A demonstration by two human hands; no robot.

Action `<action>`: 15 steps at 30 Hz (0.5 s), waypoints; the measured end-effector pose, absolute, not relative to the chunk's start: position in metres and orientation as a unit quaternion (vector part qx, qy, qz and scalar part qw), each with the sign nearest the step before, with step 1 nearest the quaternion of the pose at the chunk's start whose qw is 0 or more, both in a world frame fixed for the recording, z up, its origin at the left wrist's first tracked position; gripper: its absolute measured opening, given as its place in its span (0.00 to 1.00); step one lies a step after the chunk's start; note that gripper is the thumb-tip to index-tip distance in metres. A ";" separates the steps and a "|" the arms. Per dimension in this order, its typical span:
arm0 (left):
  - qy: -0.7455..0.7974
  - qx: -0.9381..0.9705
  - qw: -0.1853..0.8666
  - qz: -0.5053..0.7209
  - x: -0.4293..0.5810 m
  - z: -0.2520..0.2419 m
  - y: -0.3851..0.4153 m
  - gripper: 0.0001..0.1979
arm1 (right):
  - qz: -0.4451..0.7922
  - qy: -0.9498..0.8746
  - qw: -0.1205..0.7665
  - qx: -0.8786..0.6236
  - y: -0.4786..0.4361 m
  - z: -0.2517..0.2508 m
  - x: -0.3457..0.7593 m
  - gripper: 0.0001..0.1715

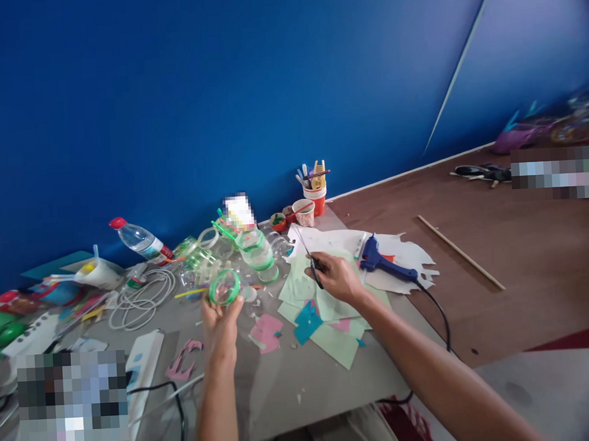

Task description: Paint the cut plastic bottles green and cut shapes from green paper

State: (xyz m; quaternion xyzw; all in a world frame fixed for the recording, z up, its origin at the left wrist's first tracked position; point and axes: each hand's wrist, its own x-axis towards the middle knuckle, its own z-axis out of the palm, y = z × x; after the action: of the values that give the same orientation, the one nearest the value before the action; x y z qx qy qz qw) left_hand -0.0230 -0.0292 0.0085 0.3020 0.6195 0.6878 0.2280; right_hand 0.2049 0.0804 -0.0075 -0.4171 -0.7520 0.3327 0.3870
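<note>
My left hand (pixel 221 323) grips a cut piece of clear plastic bottle with a green painted rim (pixel 224 287), its round opening facing me. My right hand (pixel 337 276) is closed around the handles of a pair of scissors (pixel 306 249), whose blades point up and away to the left, over the papers. Between and beyond my hands stands a clear plastic bottle piece with green bands (pixel 257 252). Pale green paper sheets (pixel 330 343) lie under and in front of my right hand, with blue (pixel 308 321) and pink paper scraps (pixel 267 332) beside them.
A blue glue gun (pixel 388 263) with a black cable lies right of my right hand. Behind are a paper cup of tools (pixel 316 199) and a red-capped bottle (pixel 140 240). A coiled white cable (pixel 143 297) and power strip (pixel 145 366) lie left; a wooden stick (pixel 459 251), right.
</note>
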 end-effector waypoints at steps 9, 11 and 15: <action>0.594 0.353 0.270 0.671 -0.022 0.012 -0.033 0.23 | 0.330 -0.756 0.381 -0.418 0.080 -0.011 0.204 0.08; 0.593 0.359 0.271 0.668 -0.021 0.011 -0.031 0.24 | 0.325 -0.760 0.378 -0.417 0.081 -0.012 0.203 0.08; 0.617 0.375 0.241 0.649 -0.023 0.005 -0.028 0.24 | 0.315 -0.764 0.375 -0.420 0.081 -0.015 0.202 0.08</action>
State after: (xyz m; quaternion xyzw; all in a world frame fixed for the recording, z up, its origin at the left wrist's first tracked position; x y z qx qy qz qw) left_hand -0.0234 -0.0282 0.0052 0.3749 0.6166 0.6488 0.2414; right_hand 0.2019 0.0812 -0.0146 -0.4200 -0.7640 0.3150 0.3751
